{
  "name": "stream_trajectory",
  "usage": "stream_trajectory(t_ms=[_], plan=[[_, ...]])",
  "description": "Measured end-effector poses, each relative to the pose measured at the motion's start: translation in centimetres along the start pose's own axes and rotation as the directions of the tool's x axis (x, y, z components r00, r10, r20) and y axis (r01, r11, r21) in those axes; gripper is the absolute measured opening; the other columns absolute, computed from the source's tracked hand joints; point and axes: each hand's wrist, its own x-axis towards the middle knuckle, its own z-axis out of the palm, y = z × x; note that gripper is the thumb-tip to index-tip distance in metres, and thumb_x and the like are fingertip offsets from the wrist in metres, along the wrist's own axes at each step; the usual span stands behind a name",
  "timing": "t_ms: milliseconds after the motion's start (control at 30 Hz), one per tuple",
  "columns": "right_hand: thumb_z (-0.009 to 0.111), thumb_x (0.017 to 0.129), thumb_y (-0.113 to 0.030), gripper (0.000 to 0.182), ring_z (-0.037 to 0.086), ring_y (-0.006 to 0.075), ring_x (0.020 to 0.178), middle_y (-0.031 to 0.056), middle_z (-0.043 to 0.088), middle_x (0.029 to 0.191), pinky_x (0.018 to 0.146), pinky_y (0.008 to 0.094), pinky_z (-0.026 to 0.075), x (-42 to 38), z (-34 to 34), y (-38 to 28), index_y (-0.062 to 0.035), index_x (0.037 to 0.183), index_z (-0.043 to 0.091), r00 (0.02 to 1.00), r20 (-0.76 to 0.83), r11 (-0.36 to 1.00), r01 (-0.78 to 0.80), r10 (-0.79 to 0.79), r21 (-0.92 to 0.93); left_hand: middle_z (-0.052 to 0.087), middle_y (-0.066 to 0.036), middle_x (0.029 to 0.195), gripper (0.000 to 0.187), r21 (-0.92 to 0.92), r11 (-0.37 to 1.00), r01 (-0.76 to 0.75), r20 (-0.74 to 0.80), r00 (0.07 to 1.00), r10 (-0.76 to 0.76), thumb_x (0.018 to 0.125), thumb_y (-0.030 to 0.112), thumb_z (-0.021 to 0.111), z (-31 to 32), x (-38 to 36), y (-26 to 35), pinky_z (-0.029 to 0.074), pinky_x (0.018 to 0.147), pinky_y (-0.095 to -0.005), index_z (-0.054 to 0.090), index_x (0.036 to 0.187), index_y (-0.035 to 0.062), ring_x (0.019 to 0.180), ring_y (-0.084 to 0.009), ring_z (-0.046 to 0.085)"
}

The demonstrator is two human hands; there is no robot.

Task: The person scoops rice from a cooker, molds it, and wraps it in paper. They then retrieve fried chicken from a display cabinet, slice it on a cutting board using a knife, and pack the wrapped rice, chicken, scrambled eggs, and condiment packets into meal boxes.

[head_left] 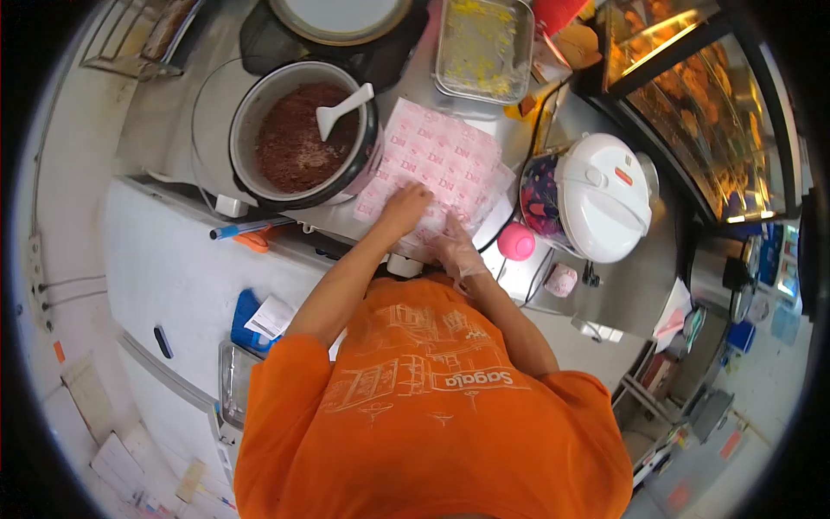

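A stack of pink and white printed wrapping paper (450,156) lies on the steel counter in front of me. My left hand (406,209) is bare, with its fingers bent and closed on the near part of the paper. At the paper's near right edge is my right hand (456,251) in a clear plastic glove, its fingers gathered on the paper too. Whether anything lies under the fingers is hidden. Left of the paper stands a round pot (246,186) of reddish-brown rice-like food, with a white rice paddle (346,111) resting in it.
A white-lidded rice cooker (605,197) stands right, near a pink cup (516,241) and a small pink-wrapped parcel (561,279). Behind are a metal tray (484,48) with yellow bits and a lit food display case (700,112). Orange-handled scissors (252,240) lie left.
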Motion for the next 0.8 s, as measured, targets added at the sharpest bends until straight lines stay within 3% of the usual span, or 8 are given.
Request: stream_trajectory(t_ms=[233, 400, 500, 567, 633, 700, 733, 800], plan=[[0.079, 0.082, -0.016, 0.074, 0.064, 0.0182, 0.101, 0.0121, 0.063, 0.116, 0.089, 0.0321, 0.053, -6.8, 1.1, -7.6, 0.0027, 0.144, 0.042, 0.976, -0.068, 0.978, 0.205, -0.206, -0.029, 0.071, -0.014, 0.106, 0.034, -0.841, 0.517, 0.158, 0.266, 0.954, 0.142, 0.079, -0.004, 0.070, -11.7, -1.6, 5.0, 0.053, 0.086, -0.0333, 0.068, 0.113, 0.0001, 0.095, -0.0211, 0.068], [0.080, 0.075, -0.015, 0.043, 0.063, 0.0150, 0.096, 0.0065, 0.067, 0.105, 0.086, 0.0285, 0.050, -6.5, -0.2, -10.3, 0.0017, 0.112, 0.063, 0.896, -0.057, 0.898, 0.440, -0.440, -0.006, 0.072, -0.010, 0.107, 0.032, -0.884, -0.418, 0.208, 0.281, 0.952, -0.120, 0.088, -0.002, 0.066, -5.1, -1.9, 6.0, 0.053, 0.088, -0.0301, 0.066, 0.120, -0.0014, 0.099, -0.0144, 0.067], [0.082, 0.070, -0.017, 0.038, 0.062, 0.0159, 0.096, 0.0068, 0.067, 0.104, 0.089, 0.0302, 0.049, -7.1, 1.5, -13.1, -0.0009, 0.098, 0.064, 0.799, -0.001, 0.799, 0.601, -0.601, -0.004, 0.071, -0.001, 0.094, 0.028, -0.874, 0.439, -0.210, -0.346, 0.902, -0.258, 0.083, 0.009, 0.077, -8.3, -0.6, 10.4, 0.054, 0.082, -0.0311, 0.070, 0.109, 0.0034, 0.088, -0.0116, 0.066], [0.084, 0.069, -0.022, 0.042, 0.062, 0.0165, 0.096, 0.0068, 0.066, 0.104, 0.089, 0.0314, 0.049, -7.4, 2.5, -13.4, -0.0015, 0.099, 0.063, 0.785, 0.045, 0.786, 0.617, -0.618, 0.036, 0.071, -0.003, 0.087, 0.028, -0.993, -0.118, 0.001, 0.032, 0.963, -0.266, 0.081, 0.010, 0.077, -5.2, 0.1, 10.0, 0.054, 0.078, -0.0334, 0.069, 0.107, 0.0021, 0.082, -0.0160, 0.068], [0.083, 0.071, -0.026, 0.046, 0.062, 0.0181, 0.098, 0.0083, 0.066, 0.104, 0.088, 0.0314, 0.050, -7.1, 2.3, -13.1, -0.0022, 0.103, 0.060, 0.798, 0.050, 0.799, 0.601, -0.600, -0.001, 0.072, -0.006, 0.085, 0.029, -0.958, -0.195, 0.210, 0.240, 0.960, -0.146, 0.081, 0.013, 0.076, -6.3, 0.2, 9.6, 0.054, 0.074, -0.0347, 0.068, 0.107, 0.0015, 0.079, -0.0187, 0.069], [0.082, 0.073, -0.025, 0.046, 0.063, 0.0192, 0.098, 0.0088, 0.066, 0.104, 0.089, 0.0320, 0.050, -4.9, -0.1, -10.8, -0.0025, 0.105, 0.059, 0.820, 0.081, 0.816, 0.572, -0.566, -0.081, 0.072, -0.010, 0.087, 0.029, -0.911, 0.213, 0.353, 0.338, 0.935, -0.105, 0.084, 0.017, 0.074, -9.3, -1.8, 8.5, 0.054, 0.072, -0.0349, 0.067, 0.108, 0.0017, 0.078, -0.0199, 0.069], [0.082, 0.073, -0.023, 0.052, 0.064, 0.0193, 0.097, 0.0089, 0.066, 0.102, 0.087, 0.0319, 0.052, -4.6, -0.1, -11.4, -0.0020, 0.113, 0.057, 0.831, 0.077, 0.834, 0.551, -0.551, 0.027, 0.070, -0.015, 0.079, 0.022, -0.622, 0.743, 0.247, 0.151, 0.969, -0.196, 0.081, 0.020, 0.076, -10.7, -1.4, 7.6, 0.054, 0.069, -0.0379, 0.070, 0.092, 0.0018, 0.074, -0.0251, 0.069], [0.083, 0.073, -0.022, 0.066, 0.066, 0.0192, 0.094, 0.0087, 0.066, 0.101, 0.085, 0.0316, 0.056, -5.4, 1.1, -14.7, -0.0018, 0.128, 0.052, 0.841, 0.060, 0.836, 0.521, -0.537, 0.173, 0.068, -0.018, 0.073, 0.021, -0.579, 0.786, 0.215, -0.034, 0.957, -0.288, 0.079, 0.021, 0.078, -17.9, -1.9, 7.4, 0.054, 0.069, -0.0409, 0.069, 0.075, 0.0021, 0.071, -0.0311, 0.067]])
